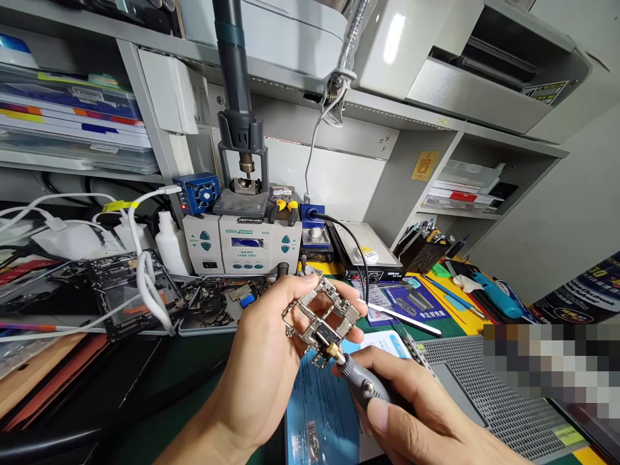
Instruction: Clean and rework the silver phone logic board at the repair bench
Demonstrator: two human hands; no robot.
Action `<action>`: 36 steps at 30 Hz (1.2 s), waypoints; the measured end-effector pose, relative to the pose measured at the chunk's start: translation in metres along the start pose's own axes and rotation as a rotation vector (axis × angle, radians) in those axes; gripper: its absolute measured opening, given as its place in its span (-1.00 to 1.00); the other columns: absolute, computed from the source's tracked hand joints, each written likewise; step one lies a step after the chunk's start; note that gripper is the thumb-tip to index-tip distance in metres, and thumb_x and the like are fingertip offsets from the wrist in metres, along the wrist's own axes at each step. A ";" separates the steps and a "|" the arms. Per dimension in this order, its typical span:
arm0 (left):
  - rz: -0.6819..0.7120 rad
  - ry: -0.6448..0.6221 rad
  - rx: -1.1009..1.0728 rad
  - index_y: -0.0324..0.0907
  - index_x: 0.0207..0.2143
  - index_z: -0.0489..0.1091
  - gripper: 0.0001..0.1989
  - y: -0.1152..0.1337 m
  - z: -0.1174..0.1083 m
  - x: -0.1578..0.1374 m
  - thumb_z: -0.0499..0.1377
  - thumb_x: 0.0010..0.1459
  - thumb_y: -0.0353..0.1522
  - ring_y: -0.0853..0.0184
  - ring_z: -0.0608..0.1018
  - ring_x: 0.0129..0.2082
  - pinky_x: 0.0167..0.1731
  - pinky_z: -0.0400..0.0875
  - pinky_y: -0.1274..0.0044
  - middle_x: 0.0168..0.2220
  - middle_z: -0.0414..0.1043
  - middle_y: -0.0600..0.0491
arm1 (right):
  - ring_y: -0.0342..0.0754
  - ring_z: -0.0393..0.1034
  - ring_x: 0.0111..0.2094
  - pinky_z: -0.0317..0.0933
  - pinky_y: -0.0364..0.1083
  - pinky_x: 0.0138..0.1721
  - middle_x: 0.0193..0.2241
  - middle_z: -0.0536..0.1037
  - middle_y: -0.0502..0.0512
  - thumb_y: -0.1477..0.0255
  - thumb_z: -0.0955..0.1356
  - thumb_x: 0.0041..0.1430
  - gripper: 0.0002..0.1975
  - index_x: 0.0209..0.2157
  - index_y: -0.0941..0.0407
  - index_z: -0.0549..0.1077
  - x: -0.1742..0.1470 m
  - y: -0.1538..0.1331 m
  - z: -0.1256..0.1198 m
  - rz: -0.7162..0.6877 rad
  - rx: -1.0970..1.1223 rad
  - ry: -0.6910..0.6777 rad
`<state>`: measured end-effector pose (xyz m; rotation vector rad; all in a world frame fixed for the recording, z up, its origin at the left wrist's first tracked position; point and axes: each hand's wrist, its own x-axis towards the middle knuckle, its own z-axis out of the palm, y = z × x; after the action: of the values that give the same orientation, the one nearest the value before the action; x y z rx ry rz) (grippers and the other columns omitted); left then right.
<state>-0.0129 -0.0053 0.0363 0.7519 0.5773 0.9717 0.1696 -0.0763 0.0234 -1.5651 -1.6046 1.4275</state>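
A phone circuit board [325, 314] with cut-out openings and small components is held up in my left hand [264, 352], its edges between the thumb and the fingers behind. My right hand [411, 400] grips a grey pen-shaped rotary tool [363, 381] with a brass-coloured tip and a button on its body. That tip is at the board's lower edge, close to a dark rectangular chip; whether it touches cannot be made out. Beneath both hands lies a blue sheet or packet [314, 400] with printed text.
Behind my hands stands a hot air station [247, 245] with a soldering iron holder [314, 226] beside it. Loose phone parts fill a tray [203, 326] at left, near white cables [145, 278]. A grey mesh mat [460, 361] lies at right.
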 end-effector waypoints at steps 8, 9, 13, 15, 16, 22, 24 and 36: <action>0.069 0.082 -0.074 -0.31 -0.27 0.58 -0.61 -0.001 0.004 0.001 0.11 0.18 -0.18 0.13 0.59 -0.30 -0.23 0.42 0.38 -0.23 0.60 -0.17 | -0.28 0.07 -0.55 0.00 -0.21 -0.52 -0.42 0.31 -0.08 0.05 0.31 0.25 -0.55 -0.02 0.06 0.27 0.015 0.014 -0.002 -0.074 0.277 -0.153; 0.080 0.090 -0.082 -0.31 -0.26 0.57 -0.62 -0.001 0.004 0.002 0.11 0.18 -0.18 0.14 0.59 -0.30 -0.24 0.42 0.39 -0.23 0.60 -0.16 | -0.28 0.07 -0.56 0.00 -0.21 -0.53 -0.41 0.32 -0.07 0.05 0.32 0.24 -0.55 -0.02 0.07 0.27 0.016 0.015 -0.002 -0.072 0.288 -0.160; 0.125 0.106 -0.105 -0.29 -0.23 0.58 -0.64 -0.004 0.002 0.002 0.12 0.18 -0.20 0.14 0.59 -0.24 -0.23 0.42 0.43 -0.21 0.61 -0.15 | -0.28 0.09 -0.57 0.00 -0.21 -0.54 -0.39 0.38 -0.03 0.02 0.33 0.22 -0.48 0.03 0.09 0.23 0.017 0.014 -0.002 -0.051 0.284 -0.143; 0.125 0.108 -0.109 -0.30 -0.23 0.57 -0.64 -0.004 0.002 0.001 0.13 0.18 -0.20 0.14 0.59 -0.24 -0.23 0.42 0.43 -0.21 0.61 -0.16 | -0.28 0.10 -0.57 0.01 -0.21 -0.54 -0.37 0.39 -0.02 0.03 0.33 0.22 -0.47 0.04 0.09 0.22 0.017 0.014 -0.002 -0.060 0.278 -0.139; 0.124 0.111 -0.107 -0.31 -0.23 0.57 -0.63 -0.004 0.002 0.001 0.13 0.17 -0.20 0.15 0.60 -0.26 -0.24 0.42 0.43 -0.22 0.61 -0.16 | -0.28 0.11 -0.56 0.02 -0.21 -0.54 -0.37 0.40 -0.01 0.03 0.33 0.23 -0.48 0.04 0.09 0.23 0.017 0.014 -0.002 -0.067 0.275 -0.139; 0.127 0.112 -0.127 -0.29 -0.25 0.57 -0.64 -0.004 0.005 0.002 0.12 0.18 -0.20 0.14 0.59 -0.28 -0.29 0.44 0.42 -0.20 0.59 -0.15 | -0.27 0.15 -0.56 0.04 -0.21 -0.54 -0.37 0.41 0.00 0.05 0.34 0.22 -0.49 0.01 0.11 0.24 0.018 0.015 -0.001 -0.092 0.266 -0.138; 0.143 0.114 -0.149 -0.28 -0.26 0.57 -0.66 -0.005 0.006 0.002 0.12 0.17 -0.21 0.10 0.59 -0.24 -0.24 0.45 0.38 -0.18 0.59 -0.14 | -0.27 0.17 -0.55 0.04 -0.21 -0.54 -0.35 0.42 0.01 0.05 0.34 0.23 -0.49 0.03 0.11 0.22 0.018 0.015 -0.001 -0.094 0.262 -0.139; 0.145 0.145 -0.172 -0.29 -0.34 0.57 -0.61 -0.008 0.009 0.000 0.07 0.17 -0.19 0.11 0.59 -0.32 -0.26 0.43 0.39 -0.26 0.60 -0.18 | -0.29 0.10 -0.57 0.00 -0.21 -0.55 -0.37 0.40 -0.02 0.06 0.32 0.25 -0.55 -0.01 0.09 0.28 0.016 0.015 -0.003 -0.084 0.282 -0.188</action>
<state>-0.0023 -0.0109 0.0356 0.5785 0.5624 1.2021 0.1743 -0.0637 0.0064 -1.2213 -1.4735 1.7117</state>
